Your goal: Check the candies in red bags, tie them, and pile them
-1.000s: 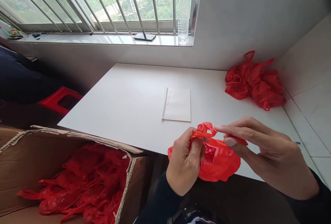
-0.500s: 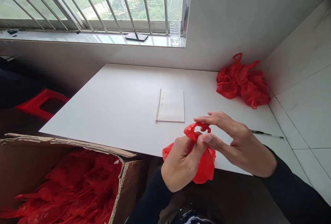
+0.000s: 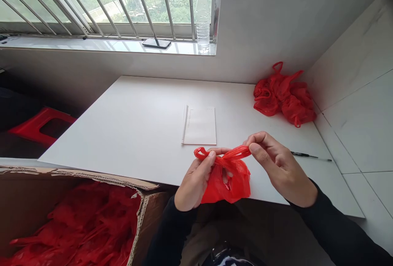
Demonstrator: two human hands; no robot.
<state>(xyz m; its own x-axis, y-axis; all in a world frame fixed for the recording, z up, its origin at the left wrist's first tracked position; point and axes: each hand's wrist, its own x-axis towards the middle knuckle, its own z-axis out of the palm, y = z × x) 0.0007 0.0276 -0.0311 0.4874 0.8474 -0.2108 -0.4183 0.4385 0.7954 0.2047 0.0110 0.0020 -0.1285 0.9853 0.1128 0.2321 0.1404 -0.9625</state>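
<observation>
both hands (image 3: 196, 180) pinch bag (image 3: 229, 176)

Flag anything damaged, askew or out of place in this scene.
The cardboard box at lower left has a torn, ragged rim. Nothing else stands out; the left hand and right hand pinch a crumpled red bag over the table edge.

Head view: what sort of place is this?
Likely a home or workshop packing corner: a white table below a barred window, a cardboard box of red bags beside it, another heap by the wall, a red bag pinched between left hand and right hand.
</observation>
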